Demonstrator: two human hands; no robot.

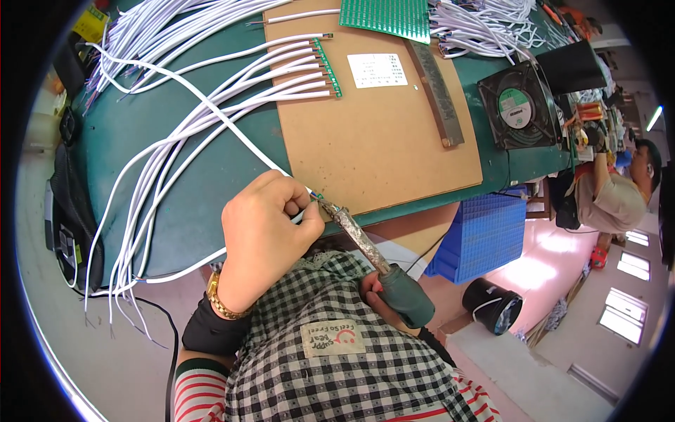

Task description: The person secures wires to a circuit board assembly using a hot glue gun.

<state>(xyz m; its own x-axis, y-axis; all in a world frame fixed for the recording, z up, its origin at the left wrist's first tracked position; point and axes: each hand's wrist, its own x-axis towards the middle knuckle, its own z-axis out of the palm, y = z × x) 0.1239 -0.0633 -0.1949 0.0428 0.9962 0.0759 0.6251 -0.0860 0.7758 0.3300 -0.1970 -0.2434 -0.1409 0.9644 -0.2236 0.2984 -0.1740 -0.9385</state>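
Note:
My left hand [264,228], wearing a gold-coloured watch, pinches the end of a white cable [235,128] between thumb and fingers. This cable runs back across the table to the far left. At the pinched end, fine coloured wires meet a tiny green piece [320,197], too small to make out fully. My right hand [383,301] grips a soldering iron [409,301] by its dark green handle, low in front of the checked apron. The iron's scorched metal barrel slants up to the left, and its tip is at the wire end beside my left fingertips.
A brown board [380,148] lies on the green table, bearing a row of white cables joined to a narrow green circuit strip [327,67], a label card [377,71], a dark bar [436,95] and a green circuit panel [387,17]. Right: a fan [517,105], blue crate [485,235], black bucket [492,304], another person [608,190].

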